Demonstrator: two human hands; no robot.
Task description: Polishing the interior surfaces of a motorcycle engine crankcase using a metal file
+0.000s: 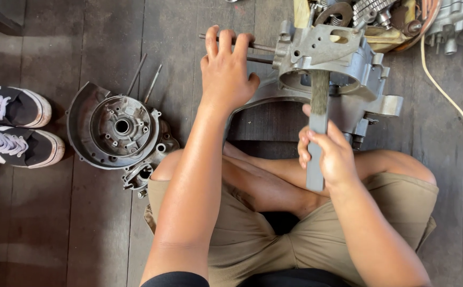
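I sit cross-legged on a dark wooden floor. My left hand [226, 66] grips long metal studs [260, 48] that stick out leftward from a grey aluminium engine casing [337, 64] lying in front of my legs. My right hand [329, 154] holds a flat grey brush [317, 114] by its handle, with the bristle end laid against the round opening of the casing.
A second round engine cover [117, 127] lies on the floor to the left, two thin rods [143, 79] beside it. A pair of black-and-white sneakers [13, 125] stands at the far left. Gears, springs and parts [369, 16] are piled at the top right, with a pale cable [444, 90] running down.
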